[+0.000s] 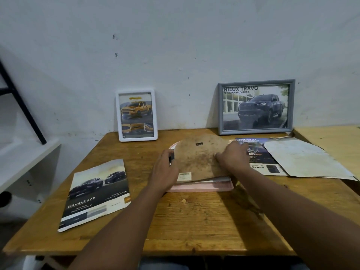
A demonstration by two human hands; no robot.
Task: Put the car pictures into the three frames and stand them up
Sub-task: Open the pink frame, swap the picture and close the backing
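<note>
A pink frame [202,187] lies face down in the middle of the wooden table [194,221]. Its brown backing board [196,158] rests on top, tilted up at the near edge, with white paper showing beneath it. My left hand [165,169] grips the board's left edge. My right hand [232,156] presses on its right side. A white frame [136,115] with a yellow truck picture stands against the wall. A grey frame [256,107] with a dark truck picture stands to its right.
A "Double Cab" car brochure [95,193] lies at the table's left. A dark car leaflet [259,154] and a creased white sheet [303,158] lie at the right. A white shelf [23,162] stands left; a second table [331,139] adjoins on the right.
</note>
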